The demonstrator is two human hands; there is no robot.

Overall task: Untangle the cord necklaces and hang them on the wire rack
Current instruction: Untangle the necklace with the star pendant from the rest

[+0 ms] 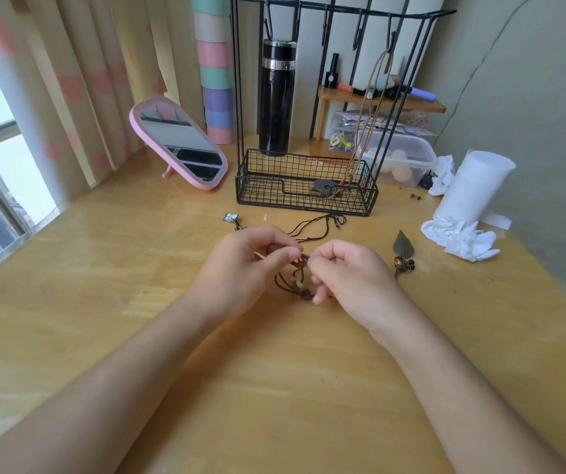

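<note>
Head view: we hold the tangle of brown cords (295, 278) between both hands, low over the counter (274, 388). Our left grip (240, 265) pinches its upper strands between thumb and forefinger. Our right grip (350, 271), fingers curled, pinches the same knot from the other side, and loops and a bead hang between the two. Beyond our hands a black cord necklace (319, 225) lies loose on the counter, near the front of the wire rack (303, 204). One tan necklace (367, 107) hangs from a hook on the rack, its dark pendant (324, 186) resting in the basket. A leaf pendant (403, 246) lies to our right, and a small square pendant (230, 217) to our left.
</note>
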